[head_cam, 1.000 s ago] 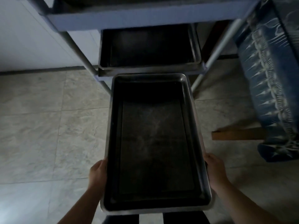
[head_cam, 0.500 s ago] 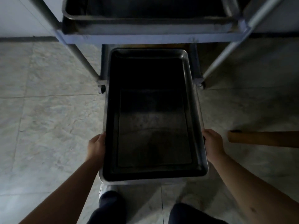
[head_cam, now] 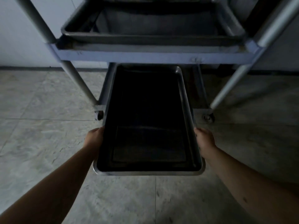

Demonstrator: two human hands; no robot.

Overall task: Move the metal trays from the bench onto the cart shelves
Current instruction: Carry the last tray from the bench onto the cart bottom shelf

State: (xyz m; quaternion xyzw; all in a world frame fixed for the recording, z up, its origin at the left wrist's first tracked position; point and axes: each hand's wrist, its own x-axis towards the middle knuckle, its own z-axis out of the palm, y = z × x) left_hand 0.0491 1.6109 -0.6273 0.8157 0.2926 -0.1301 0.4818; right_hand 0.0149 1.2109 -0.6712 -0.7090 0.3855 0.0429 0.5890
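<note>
Head view. Pale marbled floor tiles point(head_cam: 40, 143) fill the lower field, meeting a light wall point(head_cam: 19, 38) at a dark baseboard. Directly ahead of me stands the cart point(head_cam: 145, 56), with tubular legs and castors point(head_cam: 99, 114) at its base.

Its upper shelf rail crosses the frame just above the far end of the metal tray point(head_cam: 148, 172) that I carry, so that rail stands close over the tray's path. A second tray point(head_cam: 152, 37) already rests on that upper shelf.

My left hand point(head_cam: 94, 138) grips the left long edge of the carried tray and my right hand point(head_cam: 204, 139) grips the right long edge, both near the end closest to me. The fingers of each hand curl under the rim and are mostly hidden, so I cannot tell how far they reach beneath.

The carried tray lies lengthwise away from me, its far end between the two front legs point(head_cam: 77, 81) of the cart and under the upper shelf, its near end out over the floor. Whether its far end touches the lower shelf I cannot tell; that area is too dark.
</note>
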